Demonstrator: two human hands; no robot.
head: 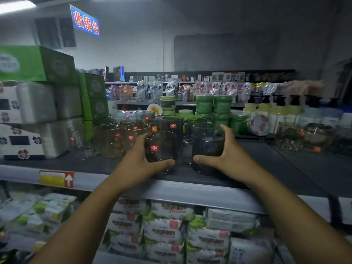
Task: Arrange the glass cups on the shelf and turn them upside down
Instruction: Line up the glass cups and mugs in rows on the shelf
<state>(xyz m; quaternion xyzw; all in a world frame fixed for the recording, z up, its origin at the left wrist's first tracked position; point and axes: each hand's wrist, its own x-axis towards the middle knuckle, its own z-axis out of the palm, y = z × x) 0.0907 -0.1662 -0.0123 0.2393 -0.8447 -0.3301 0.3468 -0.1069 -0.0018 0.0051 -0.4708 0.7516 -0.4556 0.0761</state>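
Two dark glass cups stand upright near the front of the dark shelf point(276, 168). My left hand point(137, 164) grips the left cup point(162, 147), which carries a red sticker, thumb in front and fingers behind. My right hand point(226, 157) grips the right cup point(207, 147) the same way. Behind them stand several more clear glass cups point(112, 140) with red stickers, rims up.
Stacked white and green boxes point(38, 115) fill the shelf's left end. Green jars point(221, 107) and pump bottles point(276, 111) stand behind. Two round glass bowls point(291, 138) sit at right. Packets of tissue point(165, 231) fill the shelf below.
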